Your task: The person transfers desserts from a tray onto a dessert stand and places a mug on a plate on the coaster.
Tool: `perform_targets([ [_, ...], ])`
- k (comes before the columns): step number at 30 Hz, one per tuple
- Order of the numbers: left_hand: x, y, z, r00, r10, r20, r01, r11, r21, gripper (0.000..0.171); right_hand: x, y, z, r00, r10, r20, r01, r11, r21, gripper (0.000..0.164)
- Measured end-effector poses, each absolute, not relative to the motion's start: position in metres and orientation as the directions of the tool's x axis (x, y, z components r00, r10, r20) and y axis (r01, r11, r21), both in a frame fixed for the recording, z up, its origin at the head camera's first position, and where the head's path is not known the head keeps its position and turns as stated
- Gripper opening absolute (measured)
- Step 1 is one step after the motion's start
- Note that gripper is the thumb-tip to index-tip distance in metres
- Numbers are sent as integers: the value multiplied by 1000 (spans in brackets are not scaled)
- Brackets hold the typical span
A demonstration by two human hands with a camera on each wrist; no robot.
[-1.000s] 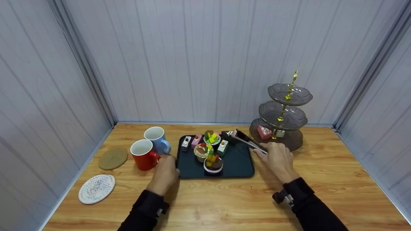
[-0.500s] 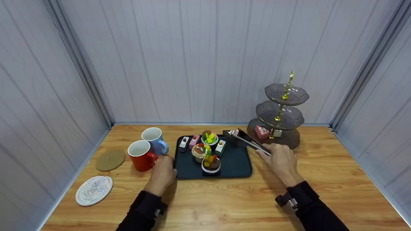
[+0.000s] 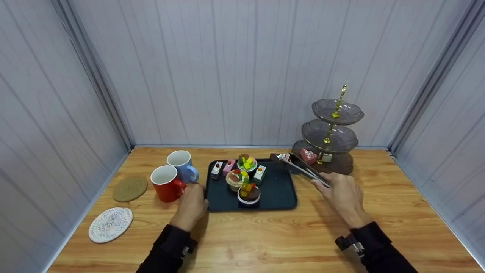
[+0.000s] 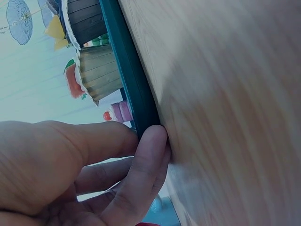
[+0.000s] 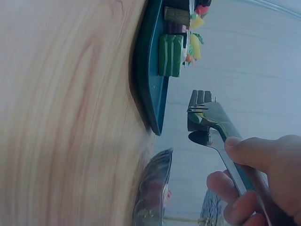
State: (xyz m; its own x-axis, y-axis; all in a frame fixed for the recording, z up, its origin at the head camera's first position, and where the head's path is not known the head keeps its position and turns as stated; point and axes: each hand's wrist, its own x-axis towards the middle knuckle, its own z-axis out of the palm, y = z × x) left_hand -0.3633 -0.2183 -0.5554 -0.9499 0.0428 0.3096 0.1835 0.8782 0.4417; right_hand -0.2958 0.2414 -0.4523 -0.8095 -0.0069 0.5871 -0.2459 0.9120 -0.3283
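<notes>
We pinched the tray [image 3: 278, 193] at eight o'clock with our left hand [image 3: 191, 206], seemingly steadying it, while our right hand [image 3: 344, 194] gripped tongs [image 3: 308, 174] holding a cake slice [image 3: 274, 156] aloft near its one o'clock corner.

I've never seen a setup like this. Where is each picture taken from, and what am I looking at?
There's no robot here, just a person working bare-handed. The wide picture is taken from the person's head; the two sideways-looking close-ups come from the left and right wrists.

The left hand grips the edge of a dark rectangular tray, which holds three fruit-topped cupcakes and three small rectangular cakes. The right hand holds shiny metal tongs, which pinch a dark brown cake slice.

Also on the wood-grained table are a red mug, a light-blue mug, a round tan mat, a white patterned mat and a three-tiered smoky see-through stand.
</notes>
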Motion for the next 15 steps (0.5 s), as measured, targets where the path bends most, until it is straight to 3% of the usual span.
perform_targets([
  [15, -367, -219, -561, -941, 56, 332, 206, 877, 435, 12, -284, 271, -447, -832, 57, 553, -174, 918, -355, 35],
])
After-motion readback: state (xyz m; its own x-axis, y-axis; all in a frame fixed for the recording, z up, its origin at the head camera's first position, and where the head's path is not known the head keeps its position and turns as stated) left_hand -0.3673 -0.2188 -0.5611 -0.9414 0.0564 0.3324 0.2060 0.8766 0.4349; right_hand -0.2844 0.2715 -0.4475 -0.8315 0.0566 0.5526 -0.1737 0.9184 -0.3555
